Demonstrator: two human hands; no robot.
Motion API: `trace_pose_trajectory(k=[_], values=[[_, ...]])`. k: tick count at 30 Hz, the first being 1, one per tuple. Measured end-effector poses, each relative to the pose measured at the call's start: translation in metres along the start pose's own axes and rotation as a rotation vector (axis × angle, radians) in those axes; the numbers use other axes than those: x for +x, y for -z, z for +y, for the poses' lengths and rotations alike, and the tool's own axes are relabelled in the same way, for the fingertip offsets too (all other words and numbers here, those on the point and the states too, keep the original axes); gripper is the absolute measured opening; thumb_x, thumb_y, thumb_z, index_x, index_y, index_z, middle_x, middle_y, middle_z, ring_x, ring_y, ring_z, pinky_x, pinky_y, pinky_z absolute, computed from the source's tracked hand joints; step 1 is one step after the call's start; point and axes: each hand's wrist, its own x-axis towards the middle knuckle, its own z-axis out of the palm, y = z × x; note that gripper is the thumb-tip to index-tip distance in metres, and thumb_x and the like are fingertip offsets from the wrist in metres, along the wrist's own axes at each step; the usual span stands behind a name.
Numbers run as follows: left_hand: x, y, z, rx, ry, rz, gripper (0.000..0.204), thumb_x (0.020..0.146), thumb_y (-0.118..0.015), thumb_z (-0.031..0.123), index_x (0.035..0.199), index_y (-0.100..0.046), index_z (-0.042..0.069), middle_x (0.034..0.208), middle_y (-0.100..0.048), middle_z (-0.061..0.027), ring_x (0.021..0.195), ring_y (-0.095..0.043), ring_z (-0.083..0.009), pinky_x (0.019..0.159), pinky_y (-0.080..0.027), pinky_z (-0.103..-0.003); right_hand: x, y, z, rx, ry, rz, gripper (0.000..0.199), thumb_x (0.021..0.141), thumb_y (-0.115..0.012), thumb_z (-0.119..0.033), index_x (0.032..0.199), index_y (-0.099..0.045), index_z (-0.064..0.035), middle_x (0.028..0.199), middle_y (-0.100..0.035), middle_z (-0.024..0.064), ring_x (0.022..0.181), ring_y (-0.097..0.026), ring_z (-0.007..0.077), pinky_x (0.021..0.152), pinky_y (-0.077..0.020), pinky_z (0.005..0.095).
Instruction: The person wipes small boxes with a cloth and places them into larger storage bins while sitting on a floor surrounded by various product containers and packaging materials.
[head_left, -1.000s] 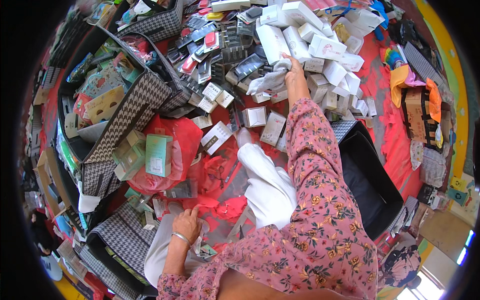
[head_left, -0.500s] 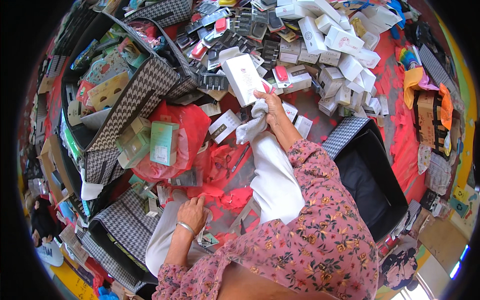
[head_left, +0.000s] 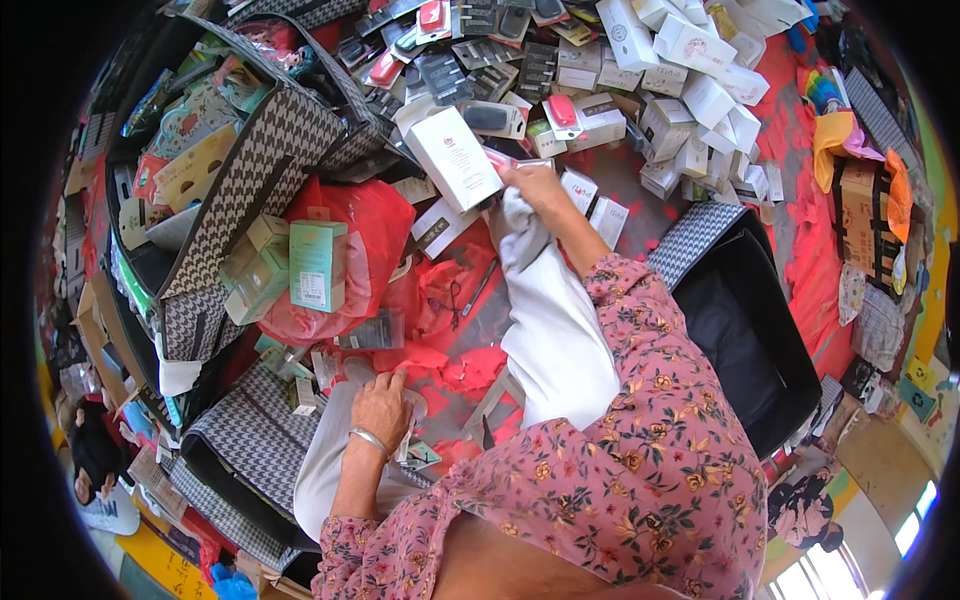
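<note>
My right hand (head_left: 540, 195) reaches forward, its fingers closed at the lower right edge of a white carton box (head_left: 452, 160). The box is tilted, with its top flap standing up. Something pink or red shows beside the fingertips; I cannot make out what it is. A grey cloth-like piece (head_left: 522, 235) lies under my right wrist, at the end of my white trouser leg. My left hand (head_left: 382, 410), with a bracelet on the wrist, rests on my left knee with fingers loosely spread and nothing in them. Below the held box lies a smaller white box (head_left: 443, 228).
White boxes (head_left: 695, 50) and carded small packages (head_left: 490, 118) are heaped ahead. A houndstooth bin (head_left: 265, 180) full of packaged goods stands left, beside a red plastic bag (head_left: 365, 235) and a green box (head_left: 318, 265). An open black-lined bin (head_left: 735, 330) is at right. Scissors (head_left: 455, 298) lie between.
The white box has moved left and toward me relative to the pile, with my right hand staying at its edge. My left hand still rests on the knee. The whole view has shifted slightly.
</note>
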Motion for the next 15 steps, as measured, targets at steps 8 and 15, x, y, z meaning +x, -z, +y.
trace_pose_trajectory(k=[8,15], values=[[0.000,0.002,0.003,0.001,0.025,-0.034,0.047,0.074,-0.058,0.022,0.118,-0.046,0.007,0.102,-0.055,-0.0122,0.092,-0.055,-0.0293,0.080,-0.042,-0.039,0.084,0.121,0.037,0.361,-0.128,0.579,0.052,0.059,-0.080,-0.031,0.088,-0.060,0.0069,0.080,-0.061,0.0108,0.066,-0.057,0.0203,0.062,-0.0466,0.0356],[-0.005,0.000,0.004,0.018,0.056,-0.092,0.045,0.075,-0.056,0.021,0.116,-0.047,0.007,0.106,-0.055,-0.0128,0.093,-0.054,-0.0301,0.081,-0.042,-0.039,0.153,0.129,0.064,0.776,-0.175,0.558,0.062,0.055,-0.082,-0.020,0.104,-0.054,0.0058,0.101,-0.058,0.0138,0.083,-0.058,0.0248,0.070,-0.0471,0.0380]])
